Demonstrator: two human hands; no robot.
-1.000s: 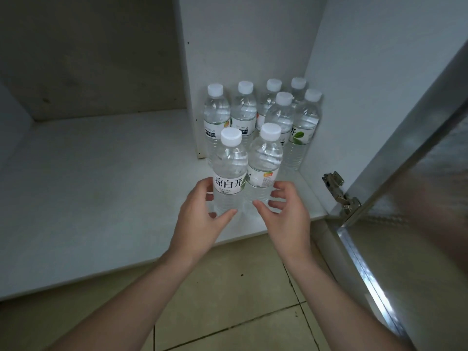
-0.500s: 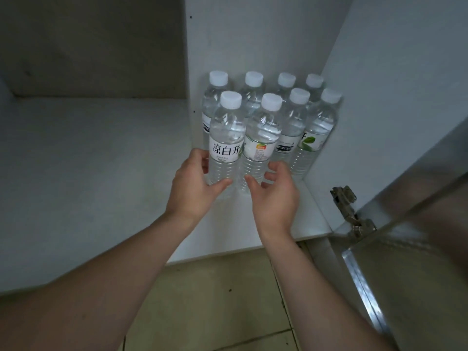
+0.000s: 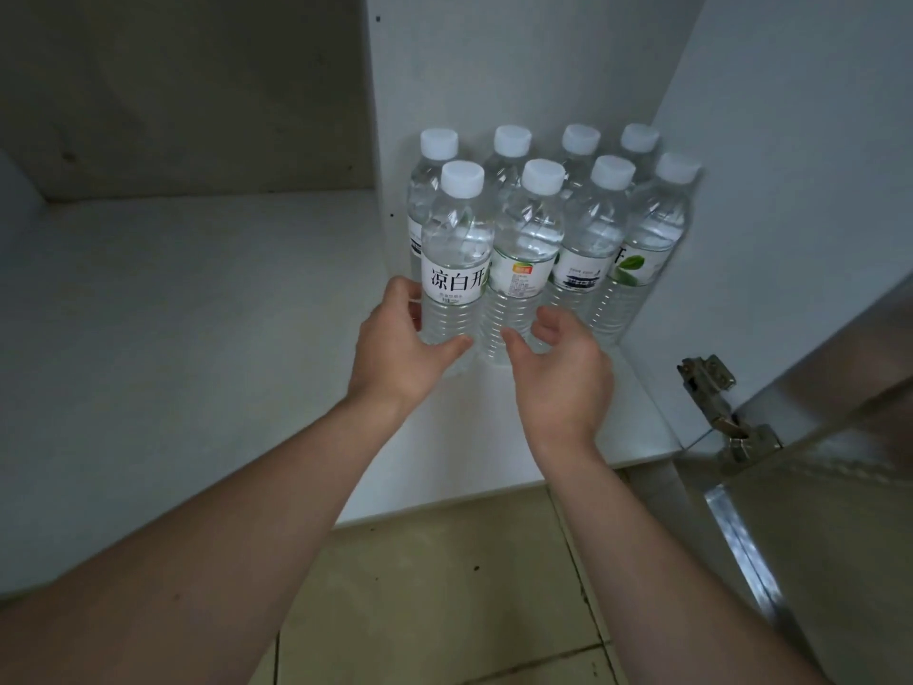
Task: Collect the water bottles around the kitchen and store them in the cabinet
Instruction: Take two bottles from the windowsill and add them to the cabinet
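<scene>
Tiled floor point(image 3: 420, 600) nearest. Left hand point(image 3: 395, 353), fingers wrapped round the base of the front-left bottle point(image 3: 454, 269). Right hand point(image 3: 563, 373) at its 3 o'clock, fingers curled loosely, released, just short of the second bottle point(image 3: 523, 269). Eight capped bottles stand upright in two rows on the cabinet shelf point(image 3: 197, 313), back-right corner. Hinge point(image 3: 716, 402) at 3 o'clock.

cabinet shelf point(image 3: 197, 313): holds eight upright bottles, packed in the right rear corner
back row point(image 3: 511, 155): four bottles against the rear panel
front row point(image 3: 598, 229): four bottles, directly before the back row, touching side by side
left hand point(image 3: 400, 348): around the base of the front-left bottle point(image 3: 457, 249)
right hand point(image 3: 563, 373): just before the second front bottle point(image 3: 526, 254), fingers apart
hinge point(image 3: 711, 388): right of the bottles, at the shelf edge
door point(image 3: 840, 511): far right
floor point(image 3: 435, 595): below the shelf front
</scene>
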